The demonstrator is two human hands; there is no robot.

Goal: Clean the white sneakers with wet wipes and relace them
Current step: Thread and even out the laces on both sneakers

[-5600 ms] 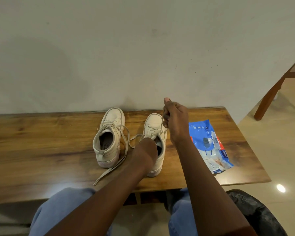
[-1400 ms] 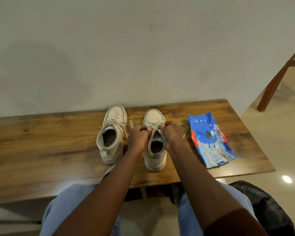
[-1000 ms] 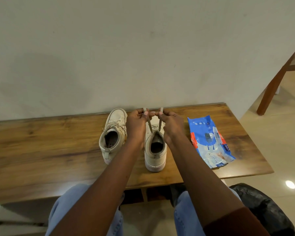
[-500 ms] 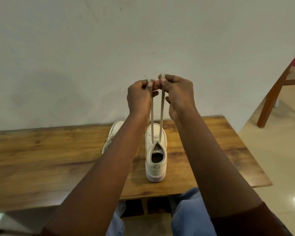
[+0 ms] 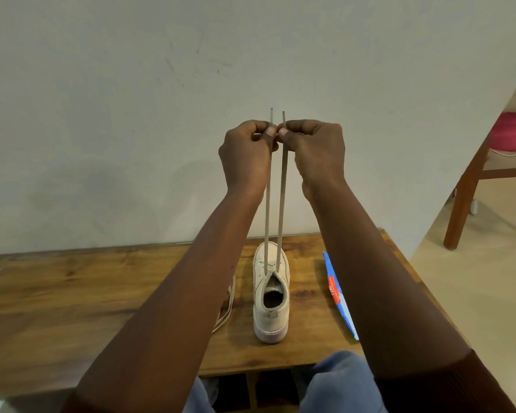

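Note:
One white sneaker point(image 5: 271, 305) stands on the wooden table point(image 5: 57, 299), heel toward me. Its shoelace point(image 5: 273, 204) runs up from the top eyelets in two taut strands. My left hand point(image 5: 246, 155) pinches the left strand near its tip and my right hand point(image 5: 316, 153) pinches the right strand, both raised high above the shoe, thumbs almost touching. The second sneaker is hidden behind my left forearm; only its loose lace point(image 5: 227, 308) shows on the table.
A blue wet wipes pack point(image 5: 338, 296) lies right of the sneaker, mostly covered by my right arm. A plain wall stands just behind the table. A wooden chair leg point(image 5: 465, 198) and pale floor are at the right.
Both hands have risen further with the lace ends, pulling the two strands longer and straight above the sneaker. The view has tilted, and my left arm now covers the other sneaker.

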